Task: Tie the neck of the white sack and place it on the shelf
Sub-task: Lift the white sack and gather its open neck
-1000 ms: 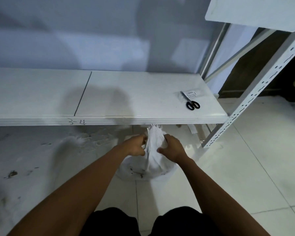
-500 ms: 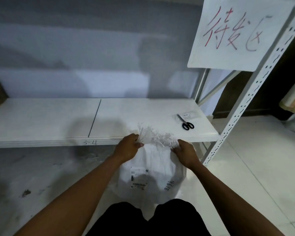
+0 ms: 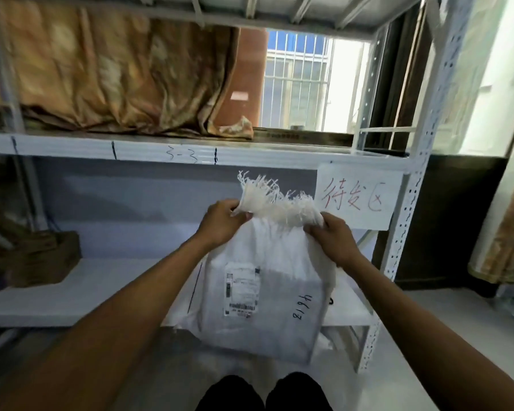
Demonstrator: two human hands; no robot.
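Head view, looking fwd and down. Both bare arms reach out from the bottom corners. The white sack hangs in the air in front of a white metal shelf, held up by its top edge. Its lower part covers the front edge of the low shelf board; whether it touches the board cannot be told.

Left hand: fingers curled closed, pinching the left end of the sack's mouth. Right hand: fingers closed too, gripping the right end. Between the hands the mouth is pulled out wide, w/ a frayed fringe of loose white threads standing up along it. No knot at the neck.

On the sack's front: a printed label w/ a barcode, left of centre, and handwritten dark digits to the right, turned sideways.

Behind the right hand, a paper sign w/ red handwritten characters hangs from the upper shelf board, next to the perforated upright post. The upper board's front edge is marked "3-3". On top of it lies crumpled brownish cloth; a barred window shows behind. A brown box sits on the low board at far left. Dark trouser knees at bottom centre.
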